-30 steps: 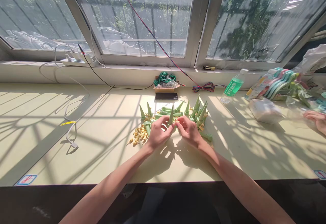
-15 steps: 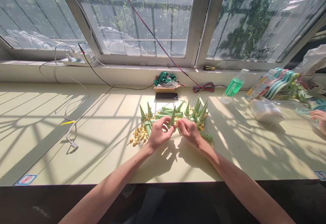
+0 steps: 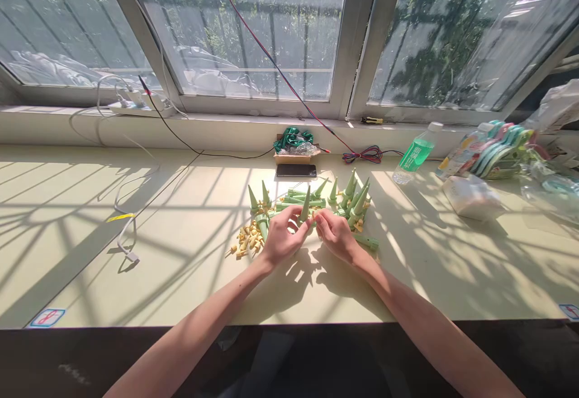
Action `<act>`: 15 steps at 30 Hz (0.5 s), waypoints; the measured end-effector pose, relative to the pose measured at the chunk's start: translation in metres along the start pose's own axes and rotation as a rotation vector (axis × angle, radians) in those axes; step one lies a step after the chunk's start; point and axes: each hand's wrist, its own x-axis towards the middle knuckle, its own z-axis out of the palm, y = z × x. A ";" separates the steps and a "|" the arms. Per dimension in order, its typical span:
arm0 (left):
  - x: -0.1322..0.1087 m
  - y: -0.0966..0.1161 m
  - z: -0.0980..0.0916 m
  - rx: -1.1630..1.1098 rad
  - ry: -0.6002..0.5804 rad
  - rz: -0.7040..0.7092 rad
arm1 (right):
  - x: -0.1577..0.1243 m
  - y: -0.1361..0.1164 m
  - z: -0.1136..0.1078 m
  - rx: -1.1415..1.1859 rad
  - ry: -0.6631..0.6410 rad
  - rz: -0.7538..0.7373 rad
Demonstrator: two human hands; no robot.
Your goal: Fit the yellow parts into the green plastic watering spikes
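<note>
My left hand (image 3: 286, 234) is closed around the base of a green plastic cone (image 3: 306, 205), its pointed tip upward. Close against it, my right hand (image 3: 333, 232) pinches at the cone's base; whatever small piece sits between those fingertips is too small to make out. To the left lies a pile of small yellow pegs (image 3: 248, 241). Green cones (image 3: 358, 205) stand in a cluster on the right, with several more at the left. Green tubes (image 3: 298, 198) lie behind my hands, and another green tube (image 3: 367, 242) rests beside my right wrist.
A black phone (image 3: 296, 170) lies behind the parts, before a small cardboard box (image 3: 292, 158). At the right are a green-labelled bottle (image 3: 415, 155), a white tissue pack (image 3: 473, 198) and pastel hangers (image 3: 502, 148). A white cable (image 3: 118, 190) trails across the left of the table.
The cone in my left hand has tilted slightly more upright. Another person's hand at the far right edge has gone out of view, and the clear plastic there has shifted.
</note>
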 end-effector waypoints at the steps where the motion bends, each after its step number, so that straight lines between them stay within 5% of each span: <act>1: 0.000 0.000 0.000 -0.010 0.005 -0.006 | 0.000 -0.001 0.000 0.013 -0.002 0.001; 15: 0.000 -0.001 -0.001 -0.011 -0.010 -0.003 | -0.001 -0.007 -0.002 -0.039 0.044 -0.025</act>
